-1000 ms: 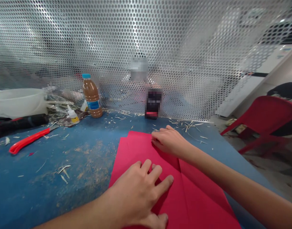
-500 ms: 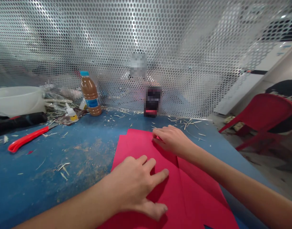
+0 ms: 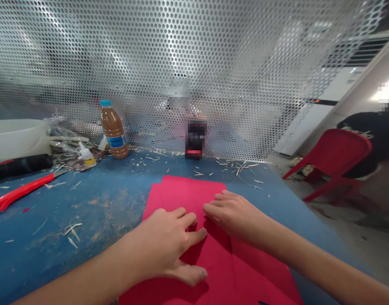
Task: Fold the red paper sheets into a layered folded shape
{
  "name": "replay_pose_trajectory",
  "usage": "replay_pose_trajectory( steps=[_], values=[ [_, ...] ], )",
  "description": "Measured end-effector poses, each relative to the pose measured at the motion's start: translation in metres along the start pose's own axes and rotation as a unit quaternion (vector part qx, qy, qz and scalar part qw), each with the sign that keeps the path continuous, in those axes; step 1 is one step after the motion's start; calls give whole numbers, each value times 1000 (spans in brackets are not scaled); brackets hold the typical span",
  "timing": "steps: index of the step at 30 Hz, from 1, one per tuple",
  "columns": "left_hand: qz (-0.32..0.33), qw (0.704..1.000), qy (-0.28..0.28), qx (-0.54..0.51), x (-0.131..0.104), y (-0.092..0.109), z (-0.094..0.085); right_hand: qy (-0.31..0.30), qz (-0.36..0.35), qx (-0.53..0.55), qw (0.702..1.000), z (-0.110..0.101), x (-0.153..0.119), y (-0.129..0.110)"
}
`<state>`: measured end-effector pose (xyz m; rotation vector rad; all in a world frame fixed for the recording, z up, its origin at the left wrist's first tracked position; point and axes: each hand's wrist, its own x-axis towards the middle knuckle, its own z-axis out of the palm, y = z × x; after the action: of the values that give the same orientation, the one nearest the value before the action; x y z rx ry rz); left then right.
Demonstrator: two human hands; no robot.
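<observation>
In the head view, the red card (image 3: 218, 271) lies flat on the blue tabletop (image 3: 45, 254), directly under both hands, its long axis appearing to run from near to far. A crease or overlapping edge (image 3: 232, 250) follows roughly that same direction to the right of the card's middle, starting just on the near side of the right hand (image 3: 229, 212) and running toward the near edge of the view.

The right hand is the nearer of the two to this line and to the card's far edge; it reaches in from the right with its fingers bent and close together, tips down at the card. Whether they pinch the card or only press on it, I cannot tell.

The left hand (image 3: 173, 243) lies over the left part of the card, spread, thumb well apart from the fingers and holding nothing. Its thumb and forefinger point right, toward the line, and stop short of it.

Well apart to the left lies a red-handled utility knife (image 3: 24, 192); beyond, near the perforated metal panel (image 3: 213, 51), stands a blue-capped plastic bottle (image 3: 113, 131) of brown liquid.
</observation>
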<state>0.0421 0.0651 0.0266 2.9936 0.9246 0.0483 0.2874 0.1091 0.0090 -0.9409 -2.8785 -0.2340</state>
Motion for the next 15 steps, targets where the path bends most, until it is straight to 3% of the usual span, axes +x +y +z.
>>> replay_pose_trajectory(
  steps=[11,15],
  values=[
    [9,1000,-2,-2,-1,1,1,-27,30,57,998,-13,-39,-33],
    [2,999,7,-53,-1,-4,-8,35,67,81,994,-22,-37,-32]
  ],
)
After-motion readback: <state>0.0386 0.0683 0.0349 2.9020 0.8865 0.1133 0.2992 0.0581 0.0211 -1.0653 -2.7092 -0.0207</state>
